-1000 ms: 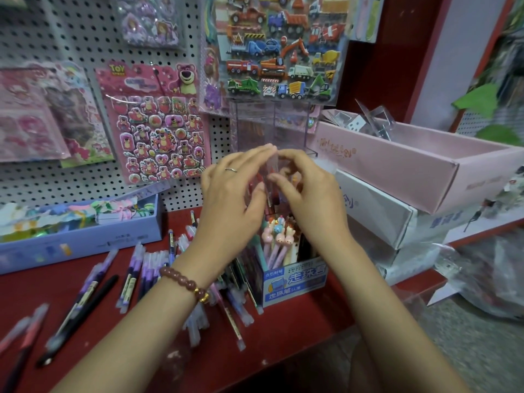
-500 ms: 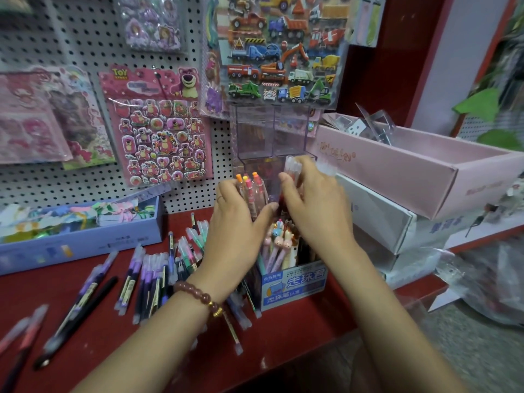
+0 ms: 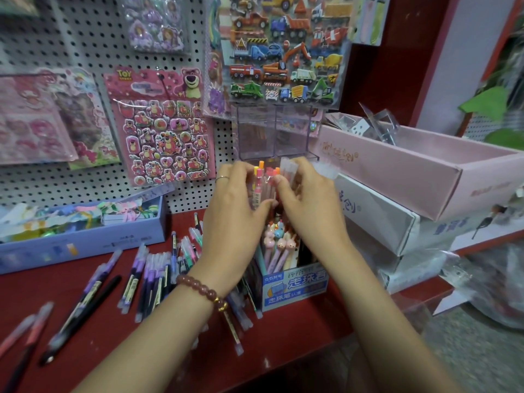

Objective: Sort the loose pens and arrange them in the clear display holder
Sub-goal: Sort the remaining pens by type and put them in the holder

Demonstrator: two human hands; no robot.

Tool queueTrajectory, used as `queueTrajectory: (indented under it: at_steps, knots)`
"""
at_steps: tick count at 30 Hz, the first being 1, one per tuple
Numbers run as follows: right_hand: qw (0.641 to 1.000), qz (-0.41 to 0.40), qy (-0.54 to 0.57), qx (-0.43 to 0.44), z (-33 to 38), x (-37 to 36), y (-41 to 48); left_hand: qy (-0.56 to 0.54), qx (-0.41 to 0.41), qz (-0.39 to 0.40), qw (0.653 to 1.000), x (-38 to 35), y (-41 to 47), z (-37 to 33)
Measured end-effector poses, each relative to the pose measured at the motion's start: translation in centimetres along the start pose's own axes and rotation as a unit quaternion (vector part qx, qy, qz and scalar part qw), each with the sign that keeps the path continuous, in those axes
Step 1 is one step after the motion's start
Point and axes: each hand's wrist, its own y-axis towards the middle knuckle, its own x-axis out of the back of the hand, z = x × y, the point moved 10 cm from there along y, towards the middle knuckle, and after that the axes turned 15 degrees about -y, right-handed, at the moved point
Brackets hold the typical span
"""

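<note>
A clear display holder [image 3: 273, 134] with tall compartments stands against the pegboard. Just in front of its lower part, my left hand [image 3: 231, 214] and my right hand [image 3: 307, 205] are closed together around a bunch of pens with orange and pink tops [image 3: 262, 182], held upright. Frosted-cap pens [image 3: 289, 168] stick up by my right fingers. Below the hands sits a small blue-and-white box [image 3: 295, 285] holding bunny-topped pens [image 3: 279, 241]. Many loose purple and black pens [image 3: 147, 273] lie on the red shelf [image 3: 93, 344] to the left.
A long blue box of stationery [image 3: 82, 239] lies at the back left. Stacked pink [image 3: 419, 177] and white boxes [image 3: 391, 228] crowd the right side. Sticker sheets [image 3: 164, 129] hang on the pegboard. The shelf's front edge runs near my forearms.
My hands came down from the holder's upper front and now clasp the upright bunch of orange- and pink-topped pens between them, with my right hand closer in on the bunch.
</note>
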Motion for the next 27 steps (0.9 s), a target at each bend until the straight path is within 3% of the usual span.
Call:
queueTrajectory:
  at_steps: [5, 10, 13, 18, 24, 27]
  knots:
    - [0.995, 0.056, -0.081, -0.002, -0.1, -0.4, -0.4, 0.009, -0.011, 0.004, 1.0, 0.4, -0.4, 0.4]
    - [0.992, 0.018, -0.11, 0.054, 1.3, 0.4, -0.8, 0.027, -0.098, 0.036, 0.994, -0.2, -0.3, -0.8]
    - [0.991, 0.017, -0.123, 0.04, 1.0, 0.2, -0.7, 0.055, -0.153, 0.066, 0.985, -1.2, -0.3, -1.3]
    - [0.989, 0.044, -0.136, 0.024, 1.0, -0.8, -0.9, 0.062, -0.132, 0.055, 0.988, -0.7, -0.2, -0.9]
    - [0.988, 0.004, -0.153, -0.03, 0.4, 0.7, -1.3, 0.085, -0.115, 0.051, 0.988, -0.5, -0.2, -1.1]
    - [0.985, 0.019, -0.168, -0.02, 0.6, 0.4, -1.5, 0.094, -0.141, 0.057, 0.984, -0.5, 0.2, -1.6]
